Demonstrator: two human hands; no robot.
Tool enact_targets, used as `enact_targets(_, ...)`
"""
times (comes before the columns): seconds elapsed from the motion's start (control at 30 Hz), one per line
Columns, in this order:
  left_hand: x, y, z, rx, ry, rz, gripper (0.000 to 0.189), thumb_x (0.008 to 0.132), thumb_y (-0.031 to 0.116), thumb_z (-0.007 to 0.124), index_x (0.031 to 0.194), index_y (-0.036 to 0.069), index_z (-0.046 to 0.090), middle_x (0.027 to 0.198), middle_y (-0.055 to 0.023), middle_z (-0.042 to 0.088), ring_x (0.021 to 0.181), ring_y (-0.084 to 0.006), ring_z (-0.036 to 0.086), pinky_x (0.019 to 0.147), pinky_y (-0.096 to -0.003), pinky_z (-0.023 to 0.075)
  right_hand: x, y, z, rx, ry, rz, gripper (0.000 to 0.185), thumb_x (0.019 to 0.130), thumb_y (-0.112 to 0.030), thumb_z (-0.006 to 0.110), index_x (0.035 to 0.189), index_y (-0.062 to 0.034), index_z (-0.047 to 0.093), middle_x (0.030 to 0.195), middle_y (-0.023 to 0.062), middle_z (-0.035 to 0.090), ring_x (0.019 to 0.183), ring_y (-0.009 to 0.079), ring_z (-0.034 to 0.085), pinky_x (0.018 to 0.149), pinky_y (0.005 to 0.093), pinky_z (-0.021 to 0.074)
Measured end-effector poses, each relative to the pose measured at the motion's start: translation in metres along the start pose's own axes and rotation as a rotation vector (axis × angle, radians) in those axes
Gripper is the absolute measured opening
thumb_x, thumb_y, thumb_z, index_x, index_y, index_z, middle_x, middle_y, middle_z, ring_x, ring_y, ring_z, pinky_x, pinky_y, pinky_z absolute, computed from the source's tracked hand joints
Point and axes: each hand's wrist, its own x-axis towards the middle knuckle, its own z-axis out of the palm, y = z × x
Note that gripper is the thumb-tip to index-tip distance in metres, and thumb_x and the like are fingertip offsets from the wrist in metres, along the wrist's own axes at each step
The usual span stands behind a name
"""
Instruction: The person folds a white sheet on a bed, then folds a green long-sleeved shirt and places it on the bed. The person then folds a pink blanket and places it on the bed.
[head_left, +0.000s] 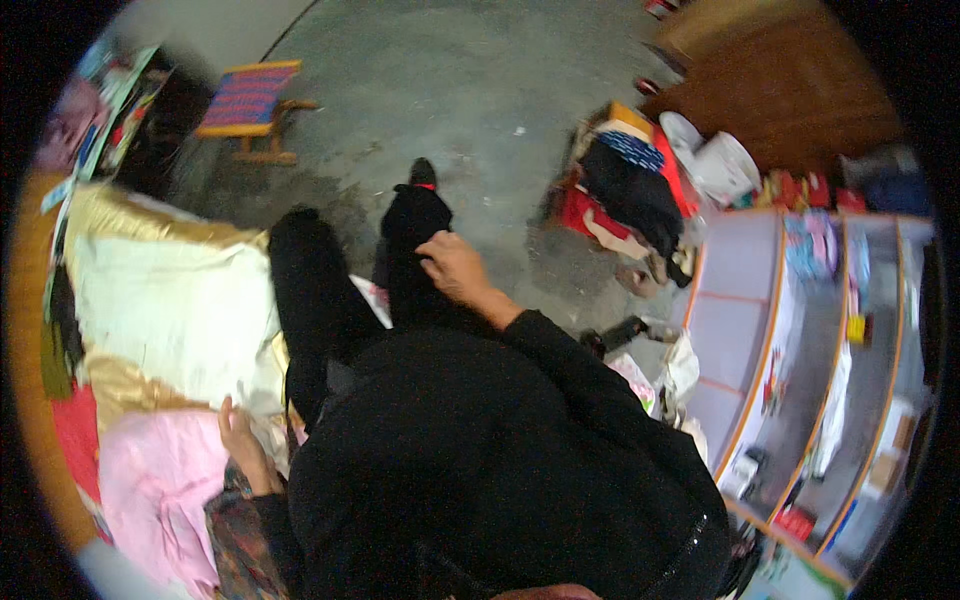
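Observation:
My right hand (459, 271) is on or just above my right leg in black trousers (416, 289), its fingers bent. Whether those fingers grip the cloth cannot be made out. At the left, my left hand (246, 448) has a finger extended, with nothing visible in it. It is nearest to a pink cloth (165, 480) and a pale whitish cloth (176, 315) that lies over gold-coloured fabric (135, 379). A dark patterned cloth (244, 536) lies beside my left forearm.
A small wooden stool (251, 97) with a woven seat stands on the concrete floor (465, 97). At the right are a pile of folded clothes (630, 180), a white bucket (726, 169) and orange-edged shelves (739, 300) holding small items. A brown wooden surface (780, 94) is at upper right.

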Motion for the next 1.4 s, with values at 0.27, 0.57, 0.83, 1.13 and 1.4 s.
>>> enact_targets(0.27,-0.004,0.193,0.054,-0.251,0.014,0.029,0.039,0.091,0.004,0.058,0.13,0.004,0.058,0.079,0.0047,0.054,0.064,-0.0033,0.041,0.056,-0.0192,0.035,0.003,0.002,-0.013,-0.063,-0.064,-0.006,0.017,0.085,-0.008,0.065,0.102,-0.0071,0.065,0.09,0.0127,0.057,0.085,0.0345,0.058,0.072,0.0413,0.0474)
enact_targets(0.57,0.066,0.139,0.097,0.063,-0.073,0.096,0.027,0.095,0.014,0.057,0.121,0.012,0.064,0.06,0.006,0.043,0.052,-0.0056,0.041,0.049,-0.0257,0.0387,0.009,0.012,-0.011,-0.134,-0.073,-0.145,0.014,0.087,-0.006,0.063,0.101,-0.0061,0.063,0.091,0.0134,0.057,0.082,0.0336,0.057,0.067,0.0422,0.0473)
enact_targets(0.83,0.023,0.1,0.091,0.689,0.02,0.718,0.066,0.084,0.032,0.071,0.141,0.011,0.047,0.109,-0.0223,0.062,0.095,-0.0349,0.064,0.077,-0.0398,0.0521,0.012,0.015,-0.017,-0.16,-0.117,-0.131,0.009,0.091,-0.011,0.059,0.099,-0.0073,0.062,0.093,0.0128,0.056,0.082,0.0355,0.057,0.068,0.0441,0.0468)
enact_targets(1.13,-0.009,0.03,0.106,0.521,-0.066,0.205,0.018,0.085,0.012,0.055,0.099,0.006,0.064,0.085,-0.0224,0.068,0.084,-0.0375,0.067,0.073,-0.0477,0.0504,0.019,0.019,-0.009,-0.232,-0.192,-0.11,0.005,0.094,-0.013,0.057,0.097,-0.0098,0.059,0.091,0.0119,0.054,0.078,0.0354,0.056,0.064,0.0462,0.0453)
enact_targets(1.4,0.034,0.068,0.011,0.653,0.641,0.452,0.028,0.096,0.015,0.047,0.115,-0.003,0.059,0.102,-0.0219,0.061,0.1,-0.0344,0.058,0.09,-0.0431,0.0474,0.021,0.019,-0.009,-0.253,-0.211,-0.188,0.007,0.093,-0.013,0.057,0.098,-0.0081,0.059,0.092,0.0138,0.055,0.08,0.0363,0.057,0.066,0.0466,0.0464)
